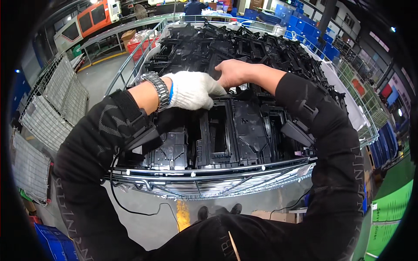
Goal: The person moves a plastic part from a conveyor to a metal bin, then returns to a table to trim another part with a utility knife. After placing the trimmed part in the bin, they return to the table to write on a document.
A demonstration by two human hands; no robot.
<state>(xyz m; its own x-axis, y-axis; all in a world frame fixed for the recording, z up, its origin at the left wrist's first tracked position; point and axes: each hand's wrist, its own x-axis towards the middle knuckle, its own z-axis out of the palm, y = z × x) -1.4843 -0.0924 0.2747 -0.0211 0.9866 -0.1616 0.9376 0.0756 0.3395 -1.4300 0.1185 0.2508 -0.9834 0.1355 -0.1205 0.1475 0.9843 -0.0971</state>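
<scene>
My left hand (191, 90), in a white knitted glove, reaches over a wire-mesh cage full of black plastic parts (250, 126). Its fingers are curled closed, and what lies in them is hidden. Bare and also closed, my right hand (235, 74) meets the glove from the right. Its thumb lies against a dark flat black plastic part (214, 65); the other fingers are mostly out of sight. Directly below the hands are frame-shaped black parts (217, 130) with rectangular openings, packed side by side. A metal-link watch (156, 90) is on my left wrist.
The cage's metal rim (209, 172) runs between my body and the parts. White lining (348, 102) shows along its right side. Empty-looking mesh cages (54, 104) stand at the left. A thin black cable (130, 211) hangs near me. Blue crates (300, 26) are stacked behind.
</scene>
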